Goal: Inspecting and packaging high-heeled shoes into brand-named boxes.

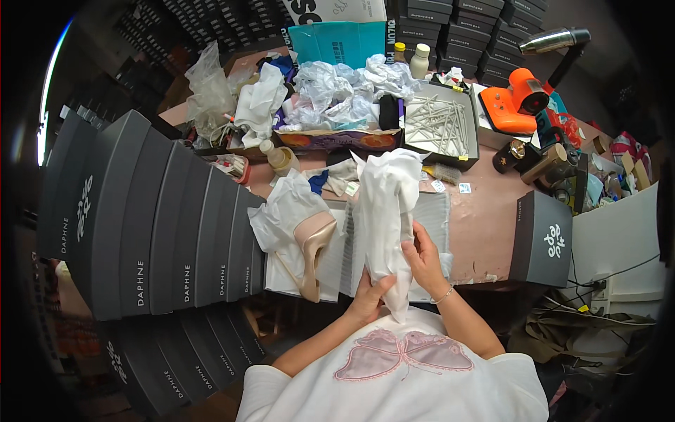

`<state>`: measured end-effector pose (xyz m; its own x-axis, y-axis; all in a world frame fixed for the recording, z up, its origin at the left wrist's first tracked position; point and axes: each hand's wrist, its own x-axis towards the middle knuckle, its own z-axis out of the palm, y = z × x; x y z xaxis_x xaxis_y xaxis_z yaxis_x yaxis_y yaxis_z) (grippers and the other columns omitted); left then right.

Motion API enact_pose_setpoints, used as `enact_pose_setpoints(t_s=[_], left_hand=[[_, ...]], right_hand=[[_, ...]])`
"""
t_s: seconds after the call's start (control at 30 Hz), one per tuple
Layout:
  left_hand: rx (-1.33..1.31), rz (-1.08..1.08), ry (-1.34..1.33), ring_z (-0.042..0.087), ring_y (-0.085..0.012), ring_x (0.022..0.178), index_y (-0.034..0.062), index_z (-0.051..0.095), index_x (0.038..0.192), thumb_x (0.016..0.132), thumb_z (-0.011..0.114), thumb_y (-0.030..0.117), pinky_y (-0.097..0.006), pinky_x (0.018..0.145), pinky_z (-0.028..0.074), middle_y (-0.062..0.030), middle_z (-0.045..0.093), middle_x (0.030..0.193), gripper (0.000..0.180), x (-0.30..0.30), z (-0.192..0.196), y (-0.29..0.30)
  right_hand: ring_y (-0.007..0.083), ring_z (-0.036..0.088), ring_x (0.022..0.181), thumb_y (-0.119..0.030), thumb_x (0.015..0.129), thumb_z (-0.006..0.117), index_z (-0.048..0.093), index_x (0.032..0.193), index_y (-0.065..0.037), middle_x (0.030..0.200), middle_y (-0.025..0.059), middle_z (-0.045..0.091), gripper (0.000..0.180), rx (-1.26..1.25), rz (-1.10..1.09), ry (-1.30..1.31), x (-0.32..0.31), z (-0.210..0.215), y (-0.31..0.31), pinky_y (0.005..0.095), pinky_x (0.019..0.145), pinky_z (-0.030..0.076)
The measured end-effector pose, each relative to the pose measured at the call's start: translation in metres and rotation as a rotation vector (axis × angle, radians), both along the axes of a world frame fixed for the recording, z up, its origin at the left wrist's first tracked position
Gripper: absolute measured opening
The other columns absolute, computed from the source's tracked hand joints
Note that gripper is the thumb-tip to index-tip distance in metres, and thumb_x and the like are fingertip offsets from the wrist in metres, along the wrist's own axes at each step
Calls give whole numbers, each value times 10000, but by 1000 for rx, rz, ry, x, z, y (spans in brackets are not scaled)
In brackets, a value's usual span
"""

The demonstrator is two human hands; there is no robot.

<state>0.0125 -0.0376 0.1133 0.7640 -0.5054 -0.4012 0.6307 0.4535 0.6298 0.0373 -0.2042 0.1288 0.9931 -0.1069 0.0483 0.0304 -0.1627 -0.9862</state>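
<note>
Both my hands hold a bundle of white tissue paper (pixel 385 211) upright over the table's near edge; what it wraps is hidden. My left hand (pixel 368 295) grips its lower end from below. My right hand (pixel 423 259) presses on its right side. Just to the left, a beige high-heeled shoe (pixel 313 246) lies heel toward me, partly wrapped in more white tissue (pixel 285 207), on an open white shoe box (pixel 337 271).
A tall stack of dark grey shoe boxes (pixel 151 218) fills the left side. One dark grey box (pixel 545 239) stands at the right. Behind are crumpled paper in a box (pixel 337 98), a tray of white sticks (pixel 441 125), bottles (pixel 420 61) and an orange tool (pixel 517 102).
</note>
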Motion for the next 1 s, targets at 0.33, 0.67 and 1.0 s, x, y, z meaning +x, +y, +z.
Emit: enact_pose_setpoints(t_s=[0.33, 0.67, 1.0], left_hand=[[205, 110, -207, 476, -234, 1198, 39, 215, 1439, 747, 751, 306, -359, 998, 421, -105, 446, 1314, 916, 4, -12, 27], [123, -25, -307, 507, -214, 1165, 38, 306, 1414, 683, 695, 396, -345, 988, 427, -74, 497, 1274, 902, 29, -23, 97], [-306, -44, 10, 473, -234, 1241, 33, 369, 1403, 775, 690, 425, -361, 1041, 371, -121, 473, 1369, 807, 17, -9, 111]], right_hand=[[340, 596, 642, -168, 861, 623, 575, 773, -5, 711, 197, 580, 192, -453, 154, -55, -2, 45, -5, 385, 578, 457], [162, 617, 780, -102, 857, 659, 657, 1000, 5, 875, 69, 670, 178, -89, -7, 107, -27, 80, -74, 331, 702, 489], [199, 603, 1060, -274, 730, 741, 471, 1293, 17, 1187, 106, 604, 689, 793, 195, 299, -35, 65, -75, 342, 923, 489]])
